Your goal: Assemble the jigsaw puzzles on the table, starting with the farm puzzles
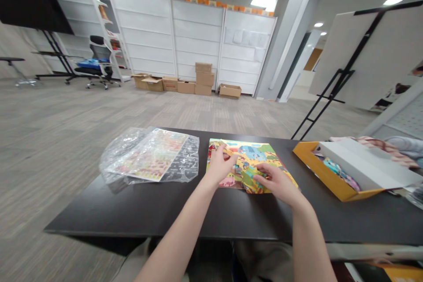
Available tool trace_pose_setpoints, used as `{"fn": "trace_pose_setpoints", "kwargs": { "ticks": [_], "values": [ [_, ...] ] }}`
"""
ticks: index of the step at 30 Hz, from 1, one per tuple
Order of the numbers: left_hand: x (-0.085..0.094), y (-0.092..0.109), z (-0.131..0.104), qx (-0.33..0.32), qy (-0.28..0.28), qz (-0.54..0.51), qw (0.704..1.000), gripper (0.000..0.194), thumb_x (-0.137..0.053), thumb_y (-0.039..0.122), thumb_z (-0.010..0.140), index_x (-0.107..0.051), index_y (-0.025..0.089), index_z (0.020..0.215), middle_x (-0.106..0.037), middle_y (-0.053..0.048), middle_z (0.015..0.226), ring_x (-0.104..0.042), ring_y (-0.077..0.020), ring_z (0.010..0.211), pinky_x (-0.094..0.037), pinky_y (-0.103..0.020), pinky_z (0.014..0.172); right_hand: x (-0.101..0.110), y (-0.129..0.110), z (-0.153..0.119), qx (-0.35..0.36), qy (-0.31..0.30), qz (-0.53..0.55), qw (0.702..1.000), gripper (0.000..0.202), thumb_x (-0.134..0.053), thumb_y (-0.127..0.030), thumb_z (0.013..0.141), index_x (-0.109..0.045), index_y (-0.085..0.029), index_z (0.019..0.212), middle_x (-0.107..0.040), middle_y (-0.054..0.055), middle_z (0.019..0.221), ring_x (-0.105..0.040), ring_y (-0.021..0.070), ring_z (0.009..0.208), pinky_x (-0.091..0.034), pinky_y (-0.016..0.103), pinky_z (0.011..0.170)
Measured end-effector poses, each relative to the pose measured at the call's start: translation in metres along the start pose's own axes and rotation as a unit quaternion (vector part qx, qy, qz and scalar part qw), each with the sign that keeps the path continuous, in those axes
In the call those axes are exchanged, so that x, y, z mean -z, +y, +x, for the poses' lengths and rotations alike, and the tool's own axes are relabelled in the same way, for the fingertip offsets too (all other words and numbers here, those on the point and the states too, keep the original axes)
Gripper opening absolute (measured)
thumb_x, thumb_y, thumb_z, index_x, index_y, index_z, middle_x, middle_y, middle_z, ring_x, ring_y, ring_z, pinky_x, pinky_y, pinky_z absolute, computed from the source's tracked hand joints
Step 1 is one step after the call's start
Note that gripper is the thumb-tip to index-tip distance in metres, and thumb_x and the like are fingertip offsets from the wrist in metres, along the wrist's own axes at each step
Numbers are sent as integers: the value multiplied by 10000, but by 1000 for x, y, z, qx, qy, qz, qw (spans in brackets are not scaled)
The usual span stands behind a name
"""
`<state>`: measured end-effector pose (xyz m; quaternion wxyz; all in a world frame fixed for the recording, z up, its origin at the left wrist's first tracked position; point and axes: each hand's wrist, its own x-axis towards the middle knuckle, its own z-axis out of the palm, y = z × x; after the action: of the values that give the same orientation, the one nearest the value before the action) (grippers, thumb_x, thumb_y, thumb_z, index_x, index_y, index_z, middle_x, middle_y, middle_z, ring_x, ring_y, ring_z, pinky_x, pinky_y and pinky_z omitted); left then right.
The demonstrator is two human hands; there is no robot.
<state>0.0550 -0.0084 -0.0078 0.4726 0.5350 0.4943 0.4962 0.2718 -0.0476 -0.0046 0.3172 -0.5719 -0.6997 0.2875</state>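
Observation:
A colourful illustrated book or board lies on the black table in front of me, with a blue elephant, a pink animal and trees on a yellow ground. My left hand is over its left part, thumb and fingers apart, fingertips at the picture near a small red barn. Over the lower right part is my right hand, its fingers bent and spread, tips touching or just above the green and yellow artwork. No separate item can be made out in either hand. Parts of the picture are hidden beneath both hands.
Left on the table, a clear plastic bag lies with a printed sheet. To the right stands an open yellow box with a white flap and colourful contents. Cloth lies behind it. A whiteboard on a stand rises beyond.

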Motion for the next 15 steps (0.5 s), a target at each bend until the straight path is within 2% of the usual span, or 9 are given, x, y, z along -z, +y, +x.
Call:
{"fn": "trace_pose_setpoints", "kwargs": {
  "ticks": [3, 7, 12, 15],
  "values": [
    [8, 4, 2, 39, -14, -70, 997, 524, -772, 389, 772, -633, 177, 1231, -728, -128, 1139, -677, -290, 1106, -527, -389, 935, 2, 0, -1, 5, -2, -5, 1000, 300, -666, -449, 810, -680, -222, 1006, -733, 99, 1101, -674, 294, 1061, -532, 436, 916],
    [14, 15, -2, 96, -27, -151, 983, 355, -783, 397, 733, -693, 165, 986, -752, -117, 1049, -694, -270, 1042, -546, -338, 825, 3, -1, -2, 7, 0, -3, 1000, 285, -663, -438, 811, -674, -221, 995, -735, 95, 1075, -677, 287, 1045, -534, 425, 909],
    [18, 16, -4, 126, 25, -198, 972, 374, -786, 383, 700, -674, 157, 977, -728, -114, 1107, -674, -241, 1073, -517, -299, 816, 3, 0, -2, 2, -3, -3, 1000, 284, -659, -431, 805, -667, -212, 984, -729, 104, 1079, -676, 285, 1026, -539, 406, 860],
    [21, 13, -7, 113, 40, -198, 973, 389, -780, 347, 706, -675, 133, 1014, -711, -131, 1153, -677, -224, 1053, -517, -291, 838, 3, 2, -1, 10, 1, 7, 1000, 275, -671, -429, 797, -668, -211, 965, -729, 96, 1060, -677, 278, 1004, -535, 395, 854]
  ]
}}
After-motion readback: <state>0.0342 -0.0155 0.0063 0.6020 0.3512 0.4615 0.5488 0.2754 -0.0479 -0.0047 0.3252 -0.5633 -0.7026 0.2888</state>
